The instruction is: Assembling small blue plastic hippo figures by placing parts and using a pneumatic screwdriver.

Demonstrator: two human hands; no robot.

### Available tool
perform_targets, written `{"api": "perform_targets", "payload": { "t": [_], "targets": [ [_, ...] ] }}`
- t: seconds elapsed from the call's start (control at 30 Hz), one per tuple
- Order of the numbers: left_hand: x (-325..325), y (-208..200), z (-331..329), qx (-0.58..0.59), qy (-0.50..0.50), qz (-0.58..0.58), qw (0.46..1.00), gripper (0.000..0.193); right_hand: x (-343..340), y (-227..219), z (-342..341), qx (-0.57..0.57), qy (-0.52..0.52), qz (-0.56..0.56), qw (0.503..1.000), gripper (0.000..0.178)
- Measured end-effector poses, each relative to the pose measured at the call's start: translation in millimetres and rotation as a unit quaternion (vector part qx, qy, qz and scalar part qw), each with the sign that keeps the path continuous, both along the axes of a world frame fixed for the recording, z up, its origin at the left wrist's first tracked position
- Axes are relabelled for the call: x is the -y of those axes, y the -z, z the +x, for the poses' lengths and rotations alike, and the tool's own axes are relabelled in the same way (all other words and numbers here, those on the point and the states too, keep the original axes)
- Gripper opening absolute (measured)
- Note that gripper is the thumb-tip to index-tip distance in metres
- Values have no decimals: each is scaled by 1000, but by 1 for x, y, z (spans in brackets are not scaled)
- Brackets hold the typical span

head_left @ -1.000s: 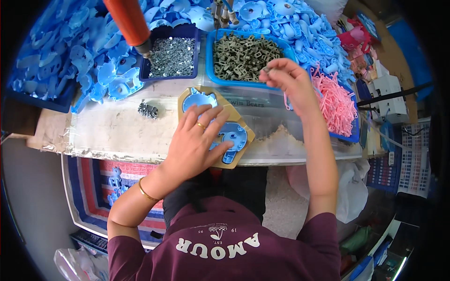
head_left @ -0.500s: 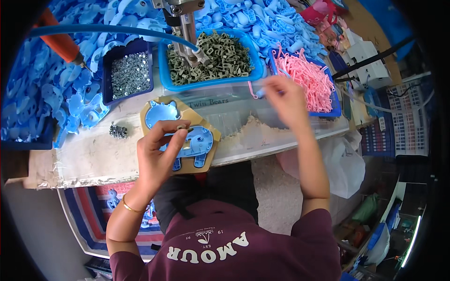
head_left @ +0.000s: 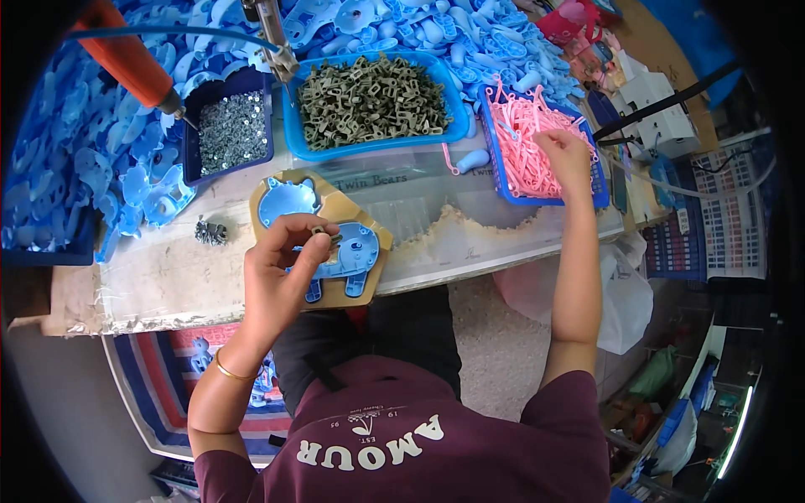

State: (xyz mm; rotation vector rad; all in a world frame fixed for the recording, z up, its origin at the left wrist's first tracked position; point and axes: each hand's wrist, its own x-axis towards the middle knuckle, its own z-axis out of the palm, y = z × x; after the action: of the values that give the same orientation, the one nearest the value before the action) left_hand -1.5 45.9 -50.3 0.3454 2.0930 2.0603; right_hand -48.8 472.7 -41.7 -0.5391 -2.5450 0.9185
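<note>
My left hand (head_left: pixel 289 264) pinches a small olive-green plastic clip (head_left: pixel 317 230) between thumb and fingertips. Just beneath it, a tan fixture block (head_left: pixel 369 289) cradles a blue animal-shaped shell half, with a round head (head_left: pixel 288 201) and a body (head_left: pixel 359 250) with legs. At the right, my right hand (head_left: pixel 568 163) has its fingers closed over a heap of pink plastic looped strips (head_left: pixel 524 134) in a blue basket (head_left: pixel 566 201); whether a strip is between the fingertips is hidden. A blue rounded part (head_left: pixel 472 161) and a single pink strip (head_left: pixel 449 159) lie left of that basket.
A light-blue tray (head_left: pixel 377 149) holds olive-green clips. Beside it, a dark-blue bin (head_left: pixel 194 172) holds small metal pieces. An orange power driver (head_left: pixel 130 63) and a metal tool (head_left: pixel 272 38) hang over the bench. Blue shells (head_left: pixel 92 159) are heaped behind; a dark cluster (head_left: pixel 210 231) lies left.
My right hand has moved right, from beside the blue rounded part to the pink strips. The metal tool has swung left, the orange driver right and down. My left hand keeps the clip.
</note>
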Motion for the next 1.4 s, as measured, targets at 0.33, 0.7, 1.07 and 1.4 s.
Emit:
{"api": "perform_targets", "payload": {
  "t": [0.33, 0.7, 1.07, 1.4],
  "targets": [
    [4, -1, -9, 99, -4, 19, 995, 19, 129, -38, 27, 30, -281, -414, 865, 15],
    [6, 1, -5, 113, -17, 46, 992, 19, 228, -28, 38, 215, -429, -355, 802, 24],
    [9, -3, 0, 113, -11, 48, 992, 19, 235, -27, 46, 190, -413, -288, 843, 20],
    [25, -5, -10, 25, 21, -69, 997, 21, 245, -23, 47, 39, -475, -79, 875, 10]
  ]
}}
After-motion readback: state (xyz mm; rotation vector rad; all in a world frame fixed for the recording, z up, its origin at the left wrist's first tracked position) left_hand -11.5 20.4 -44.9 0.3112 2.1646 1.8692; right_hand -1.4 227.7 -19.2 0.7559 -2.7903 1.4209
